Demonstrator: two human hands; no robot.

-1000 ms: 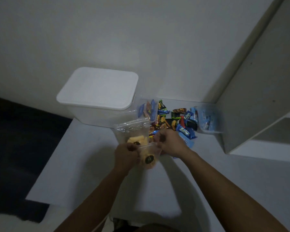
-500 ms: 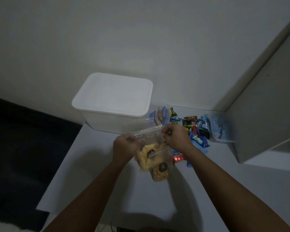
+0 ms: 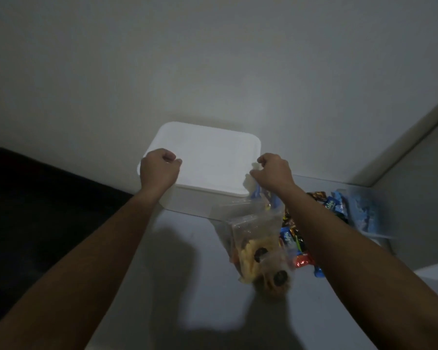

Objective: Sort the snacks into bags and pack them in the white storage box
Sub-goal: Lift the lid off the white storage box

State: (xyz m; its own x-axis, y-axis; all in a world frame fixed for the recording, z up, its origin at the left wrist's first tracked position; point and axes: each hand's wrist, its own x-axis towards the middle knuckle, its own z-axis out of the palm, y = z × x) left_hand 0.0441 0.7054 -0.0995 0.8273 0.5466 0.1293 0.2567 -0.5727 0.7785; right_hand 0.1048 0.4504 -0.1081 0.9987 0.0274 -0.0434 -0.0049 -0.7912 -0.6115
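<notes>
The white storage box [image 3: 187, 202] stands at the back of the table with its white lid [image 3: 213, 160] on. My left hand [image 3: 158, 170] is curled over the lid's left front edge. My right hand [image 3: 271, 171] is curled over the lid's right edge. A clear zip bag [image 3: 258, 246] with yellow snacks inside lies on the table just in front of the box, under my right forearm, with no hand on it. Loose wrapped snacks [image 3: 291, 238] in blue, red and dark wrappers lie to its right.
A clear tray [image 3: 364, 215] holding blue packets sits at the right against a pale cabinet side [image 3: 420, 198]. The white table [image 3: 175, 274] ends at the left over a dark floor [image 3: 36, 198]. A plain wall rises right behind the box.
Both hands let go of the snack bag, which now lies on the table, and moved up to the lid's two side edges. The view came closer to the box.
</notes>
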